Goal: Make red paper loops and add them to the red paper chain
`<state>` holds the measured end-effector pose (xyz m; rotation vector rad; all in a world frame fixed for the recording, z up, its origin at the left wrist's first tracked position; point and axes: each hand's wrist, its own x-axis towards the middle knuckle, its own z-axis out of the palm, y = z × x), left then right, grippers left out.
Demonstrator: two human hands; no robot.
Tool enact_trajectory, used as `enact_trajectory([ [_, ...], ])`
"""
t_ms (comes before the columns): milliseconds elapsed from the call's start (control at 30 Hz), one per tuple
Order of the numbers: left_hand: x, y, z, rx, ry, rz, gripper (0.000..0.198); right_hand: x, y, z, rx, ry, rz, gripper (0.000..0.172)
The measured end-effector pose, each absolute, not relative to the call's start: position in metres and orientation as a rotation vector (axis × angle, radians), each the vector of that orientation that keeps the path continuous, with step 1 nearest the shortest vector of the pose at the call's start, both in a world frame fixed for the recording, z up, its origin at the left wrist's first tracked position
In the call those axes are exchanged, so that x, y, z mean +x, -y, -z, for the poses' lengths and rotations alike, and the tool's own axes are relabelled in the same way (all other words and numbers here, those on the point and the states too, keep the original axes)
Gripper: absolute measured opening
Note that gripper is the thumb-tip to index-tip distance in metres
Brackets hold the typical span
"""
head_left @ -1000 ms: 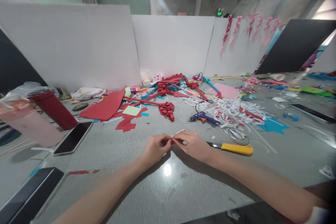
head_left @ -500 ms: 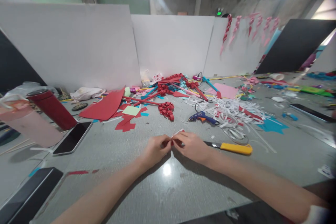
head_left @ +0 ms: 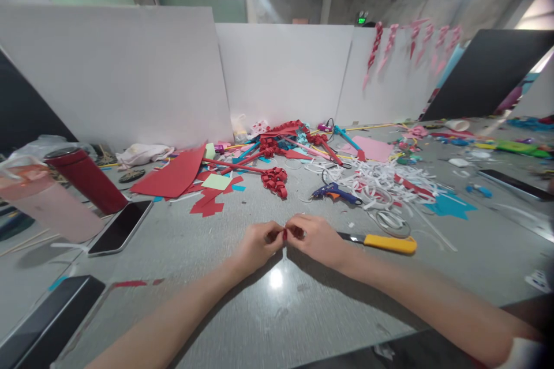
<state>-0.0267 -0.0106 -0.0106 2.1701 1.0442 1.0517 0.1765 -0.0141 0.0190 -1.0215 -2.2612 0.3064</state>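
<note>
Between my fingertips is a small red paper piece [head_left: 284,234], mostly covered by the fingers. My left hand [head_left: 262,245] pinches it from the left, thumb and forefinger closed. From the other side my right hand [head_left: 314,239] pinches it too, with its fingers curled. Both hands meet just above the grey table [head_left: 242,323]. Right behind my right hand lies a utility knife with a yellow handle [head_left: 389,244], its blade end partly hidden by the hand. Farther back rests a blue glue gun [head_left: 336,193].
White paper strips [head_left: 376,181] pile up at right. Red curled-paper flowers [head_left: 274,181] on sticks and red sheets [head_left: 173,176] lie behind. At left are a phone [head_left: 121,228], a red flask [head_left: 89,179], a pink bottle [head_left: 52,202] and a black case [head_left: 52,323].
The white-and-red strip end that stuck out above my right fingers no longer shows; a red bit now shows between the fingertips. My right hand's fingers have shifted slightly; my left hand has barely moved.
</note>
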Motion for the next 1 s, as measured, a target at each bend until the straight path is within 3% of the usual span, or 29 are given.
enact_trajectory([
  [333,-0.027,0.009,0.009,2.067,-1.096,-1.101,0.02,0.18,0.01,-0.023,-1.115,2.131,-0.406,0.009],
  [800,-0.031,-0.005,0.001,1.455,-1.135,-1.252,0.022,0.28,-0.064,-0.053,-1.445,1.788,0.069,0.012],
  [900,-0.03,-0.005,0.0,1.44,-1.131,-1.263,0.021,0.318,-0.08,-0.056,-1.613,1.658,0.188,0.018],
  [1000,-0.03,-0.005,0.001,1.436,-1.119,-1.267,0.022,0.341,-0.089,-0.055,-1.724,1.609,0.299,0.035],
])
